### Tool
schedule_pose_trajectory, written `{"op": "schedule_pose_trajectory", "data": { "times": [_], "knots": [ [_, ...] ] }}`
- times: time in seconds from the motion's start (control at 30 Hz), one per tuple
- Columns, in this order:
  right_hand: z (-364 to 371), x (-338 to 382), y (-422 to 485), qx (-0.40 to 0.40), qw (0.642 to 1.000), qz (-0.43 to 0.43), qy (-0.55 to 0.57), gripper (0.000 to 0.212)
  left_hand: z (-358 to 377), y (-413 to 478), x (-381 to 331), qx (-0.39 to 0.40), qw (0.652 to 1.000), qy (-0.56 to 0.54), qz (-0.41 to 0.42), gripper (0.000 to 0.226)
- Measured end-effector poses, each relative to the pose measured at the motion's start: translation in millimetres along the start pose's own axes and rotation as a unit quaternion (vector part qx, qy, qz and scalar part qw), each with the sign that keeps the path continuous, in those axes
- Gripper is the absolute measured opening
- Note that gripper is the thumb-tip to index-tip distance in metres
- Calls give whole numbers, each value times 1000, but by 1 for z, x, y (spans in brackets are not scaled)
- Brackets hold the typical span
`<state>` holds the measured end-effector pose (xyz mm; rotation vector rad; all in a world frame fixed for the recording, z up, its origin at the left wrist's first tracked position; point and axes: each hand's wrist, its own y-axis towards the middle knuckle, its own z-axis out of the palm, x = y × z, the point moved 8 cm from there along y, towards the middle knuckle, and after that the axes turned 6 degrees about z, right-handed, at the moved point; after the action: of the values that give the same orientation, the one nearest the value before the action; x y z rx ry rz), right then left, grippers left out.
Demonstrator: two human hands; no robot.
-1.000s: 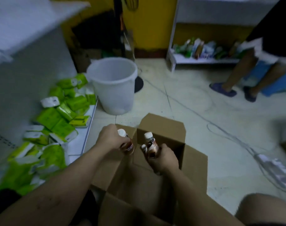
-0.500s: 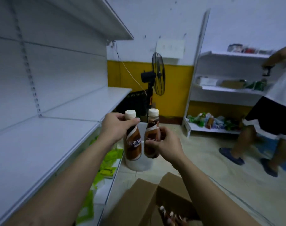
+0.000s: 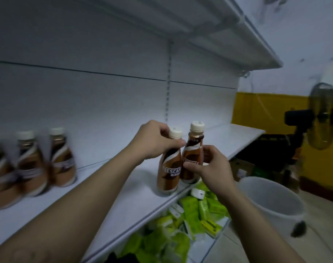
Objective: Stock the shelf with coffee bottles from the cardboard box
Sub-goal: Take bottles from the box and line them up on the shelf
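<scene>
Both hands are full at the front lip of the white shelf [image 3: 124,196]: the left hand [image 3: 154,141] wraps the neck and shoulder of one coffee bottle [image 3: 169,166], its fingers curled just under the cream cap, and the right hand [image 3: 209,168] clasps a second coffee bottle [image 3: 192,158] around its middle, thumb across the label. The two bottles touch side by side, both leaning slightly toward the back of the shelf. The left-hand bottle's base sits at or just above the shelf surface close to the front edge; contact cannot be told. The right-hand bottle's base hangs right at that edge, over the drop to the lower level. Along the same shelf, well to the left of the held pair, three stocked bottles [image 3: 61,158] stand upright in a blurred row near the back panel, and the surface between them and the held bottles is bare white board. To the right of the hands the shelf runs on bare to its far end by the yellow wall. The upper shelf [image 3: 247,35] overhangs well above the caps. Below the front edge, green packets [image 3: 196,211] lie heaped on the bottom level, and a white bucket [image 3: 272,204] stands on the floor just beyond the right wrist. A black fan [image 3: 321,118] stands past the shelf's far end
</scene>
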<state>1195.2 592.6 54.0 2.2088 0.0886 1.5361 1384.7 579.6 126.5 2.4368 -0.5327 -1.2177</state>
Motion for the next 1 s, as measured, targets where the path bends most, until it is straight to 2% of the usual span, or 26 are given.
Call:
{"op": "schedule_pose_trajectory", "data": {
  "times": [0.17, 0.33, 0.5, 0.67, 0.73, 0.8, 0.83, 0.9, 1.0],
  "knots": [
    [108, 15, -8, 107, 993, -2, 41, 50, -77, -31, 55, -108, 987, 105, -60, 34],
    [180, 19, -19, 149, 986, 20, 68, 47, -127, -46, 97, -183, 964, 174, -82, 34],
    [222, 22, -10, 167, 984, 19, 59, 43, -143, -24, 124, -169, 958, 220, -66, 27],
    [247, 20, 8, 176, 984, 16, 33, 42, -150, 3, 137, -109, 956, 272, -30, 36],
    [257, 25, 16, 186, 982, 14, 8, 42, -153, 6, 132, -103, 923, 370, -1, 32],
    [265, 29, 24, 196, 980, 21, -13, 43, -154, 7, 122, -110, 858, 501, 27, 26],
    [269, 30, 28, 198, 980, 29, -13, 43, -157, 6, 119, -116, 837, 534, 27, 25],
    [276, 30, 31, 196, 979, 58, 6, 46, -163, 5, 120, -118, 826, 551, 8, 25],
    [288, 31, 29, 164, 984, 72, 16, 52, -177, 2, 124, -131, 836, 533, -15, 26]
  ]
}}
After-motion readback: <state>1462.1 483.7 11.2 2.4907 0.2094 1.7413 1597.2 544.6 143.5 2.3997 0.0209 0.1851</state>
